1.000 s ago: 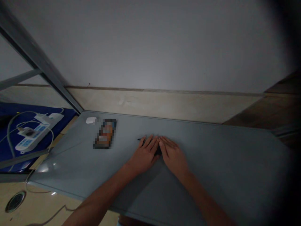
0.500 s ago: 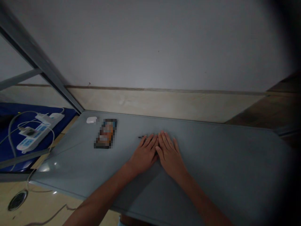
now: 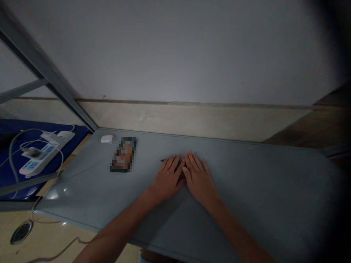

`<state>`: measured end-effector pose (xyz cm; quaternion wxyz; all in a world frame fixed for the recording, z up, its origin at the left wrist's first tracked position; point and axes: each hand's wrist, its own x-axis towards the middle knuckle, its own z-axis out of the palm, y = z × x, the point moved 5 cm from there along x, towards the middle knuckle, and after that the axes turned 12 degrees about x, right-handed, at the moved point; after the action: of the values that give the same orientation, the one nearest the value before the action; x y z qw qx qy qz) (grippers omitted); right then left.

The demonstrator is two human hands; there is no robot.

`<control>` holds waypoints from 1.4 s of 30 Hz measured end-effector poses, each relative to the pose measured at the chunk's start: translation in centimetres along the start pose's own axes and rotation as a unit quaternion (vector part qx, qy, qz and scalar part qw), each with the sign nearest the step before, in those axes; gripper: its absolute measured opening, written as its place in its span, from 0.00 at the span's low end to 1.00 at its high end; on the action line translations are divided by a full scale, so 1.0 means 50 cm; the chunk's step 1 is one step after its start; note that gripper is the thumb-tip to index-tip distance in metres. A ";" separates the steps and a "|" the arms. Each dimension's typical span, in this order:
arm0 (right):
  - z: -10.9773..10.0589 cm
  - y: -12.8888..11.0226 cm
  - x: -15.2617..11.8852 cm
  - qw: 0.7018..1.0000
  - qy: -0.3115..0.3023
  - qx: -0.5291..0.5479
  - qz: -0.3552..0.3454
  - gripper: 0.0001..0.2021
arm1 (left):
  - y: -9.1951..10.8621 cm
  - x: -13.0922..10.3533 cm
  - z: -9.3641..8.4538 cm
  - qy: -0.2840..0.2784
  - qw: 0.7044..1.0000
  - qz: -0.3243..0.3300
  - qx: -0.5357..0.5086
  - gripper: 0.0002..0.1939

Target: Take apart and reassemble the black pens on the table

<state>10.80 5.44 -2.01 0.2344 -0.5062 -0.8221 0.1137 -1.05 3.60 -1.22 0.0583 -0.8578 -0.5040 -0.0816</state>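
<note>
Both hands lie palm down on the grey table (image 3: 263, 190), close together at its middle. My left hand (image 3: 169, 179) is flat with its fingers spread a little, and its fingertips lie over a thin dark object (image 3: 162, 160) whose left tip sticks out. My right hand (image 3: 199, 179) rests flat beside it, fingers stretched forward, its thumb touching or nearly touching the left hand. What lies beneath the palms is hidden. Left of the hands lies a phone-like object (image 3: 123, 155), pixelated, and behind it a small white case (image 3: 106, 138).
At the left, a white power strip (image 3: 41, 159) with plugs and cables sits on a blue surface (image 3: 78, 137). A grey metal frame (image 3: 68, 104) rises at the table's back left corner. A wall (image 3: 175, 47) stands behind the table. A cable hangs past the left edge.
The fingers of my left hand have shifted slightly, with a wider gap beside its thumb. My right hand has hardly moved.
</note>
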 end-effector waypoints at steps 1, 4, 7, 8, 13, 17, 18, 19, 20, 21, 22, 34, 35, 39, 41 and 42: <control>-0.001 0.000 0.000 1.000 0.001 0.000 0.001 0.27 | -0.002 0.000 -0.001 0.001 1.000 -0.005 -0.003 0.32; -0.003 -0.003 -0.004 1.000 0.002 0.003 0.009 0.27 | -0.012 -0.003 -0.002 0.006 0.999 -0.038 -0.003 0.34; -0.005 -0.006 -0.008 1.000 0.004 0.014 0.017 0.27 | -0.025 -0.006 0.000 0.007 0.997 -0.078 0.009 0.36; -0.006 -0.006 -0.009 1.000 0.005 0.020 0.019 0.26 | -0.029 -0.006 0.001 0.005 0.996 -0.086 0.013 0.36; -0.011 0.014 -0.001 0.994 0.010 0.104 0.042 0.26 | -0.039 -0.002 0.002 0.000 0.997 -0.072 -0.003 0.37; -0.029 0.049 0.010 0.961 0.045 0.251 0.108 0.27 | -0.041 0.003 0.001 0.005 0.999 -0.045 -0.031 0.38; -0.034 0.057 0.012 0.948 0.054 0.286 0.125 0.27 | -0.041 0.004 0.001 0.005 0.998 -0.041 -0.036 0.38; -0.038 0.063 0.013 0.935 0.062 0.320 0.139 0.27 | -0.041 0.004 0.002 0.005 0.998 -0.040 -0.041 0.38; -0.041 0.067 0.014 0.922 0.068 0.351 0.149 0.27 | -0.041 0.005 0.003 0.004 0.998 -0.040 -0.045 0.38; -0.043 0.070 0.014 0.909 0.073 0.380 0.158 0.27 | -0.042 0.005 0.003 0.004 0.998 -0.042 -0.048 0.38; -0.044 0.073 0.014 0.895 0.077 0.407 0.164 0.28 | -0.043 0.005 0.004 0.004 0.998 -0.044 -0.052 0.38; -0.018 0.076 0.024 0.693 0.119 0.696 0.148 0.32 | -0.025 0.005 0.000 0.006 0.994 -0.022 -0.107 0.37; -0.019 0.075 0.024 0.689 0.120 0.700 0.145 0.32 | -0.020 0.004 0.000 0.005 0.995 -0.019 -0.102 0.38; -0.024 0.069 0.022 0.684 0.125 0.704 0.144 0.31 | -0.013 0.003 0.001 0.004 0.997 -0.017 -0.071 0.36; -0.025 0.067 0.021 0.685 0.127 0.703 0.144 0.31 | -0.013 0.004 0.001 0.002 0.998 -0.017 -0.060 0.34; -0.026 0.067 0.021 0.684 0.126 0.704 0.143 0.31 | -0.013 0.004 0.000 0.001 0.998 -0.018 -0.056 0.33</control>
<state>13.67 7.84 -2.04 0.6044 -0.3134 -0.3805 0.6259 -1.52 4.10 -1.19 0.0090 -0.8506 -0.5137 -0.1117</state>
